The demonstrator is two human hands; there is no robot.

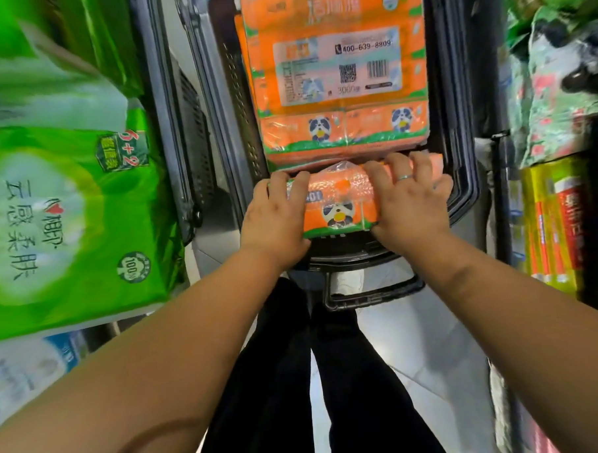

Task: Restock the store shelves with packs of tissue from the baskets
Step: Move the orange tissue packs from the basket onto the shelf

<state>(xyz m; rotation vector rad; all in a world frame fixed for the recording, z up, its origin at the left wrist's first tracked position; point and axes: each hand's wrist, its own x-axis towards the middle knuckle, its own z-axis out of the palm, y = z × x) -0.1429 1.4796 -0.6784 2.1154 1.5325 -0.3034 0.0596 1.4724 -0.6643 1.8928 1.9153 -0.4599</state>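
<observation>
1. Your left hand (276,217) is clamped on the left end of the small orange tissue pack (337,204). Its fingers (299,180) curl over the pack's top edge and the palm lies against the end.
2. Your right hand (409,201) grips the right end of the same pack. Its fingers (396,164) are spread and bent over the top, and one of them wears a ring (405,177).
3. You cannot see either thumb clearly; both look tucked against the near face of the pack.
4. The small pack sits between your two hands at the near end of the dark basket (457,116), with its panda print facing you. You cannot tell whether it rests on the basket or is lifted clear of it.
5. Just beyond it, a large orange multipack (338,70) lies flat in the basket, label side up, and its near edge is close to your fingertips.
6. The basket's handle (372,284) lies below your wrists, above your dark trousers (348,378).
7. Green tissue packs (68,229) fill the shelf on your left; yellow boxes (551,222) stand on the shelf to your right.
</observation>
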